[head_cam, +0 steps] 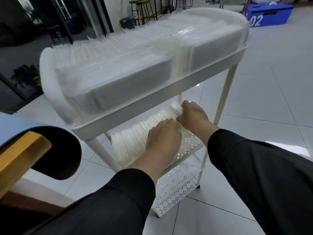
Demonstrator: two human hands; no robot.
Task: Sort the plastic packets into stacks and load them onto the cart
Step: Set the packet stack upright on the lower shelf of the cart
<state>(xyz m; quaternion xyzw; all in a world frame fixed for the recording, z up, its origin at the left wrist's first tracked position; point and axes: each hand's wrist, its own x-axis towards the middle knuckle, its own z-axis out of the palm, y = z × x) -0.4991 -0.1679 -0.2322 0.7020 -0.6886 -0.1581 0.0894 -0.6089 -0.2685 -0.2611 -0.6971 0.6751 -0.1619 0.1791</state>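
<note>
A white three-tier cart (169,87) stands in front of me. Its top tray is full of clear plastic packets (118,68) standing in tight rows. On the middle shelf (188,148) a row of white packets (135,138) stands on edge. My left hand (162,138) lies flat against that row's near end, fingers straight. My right hand (193,116) grips a small bundle of packets (175,107) at the far right end of the row. Both sleeves are black.
The perforated bottom shelf (177,189) holds nothing I can see. A black chair arm (55,153) and a wooden edge (18,150) sit at my left. A blue crate (269,14), stools (144,11) and a dark bin (128,22) stand farther back on the tiled floor.
</note>
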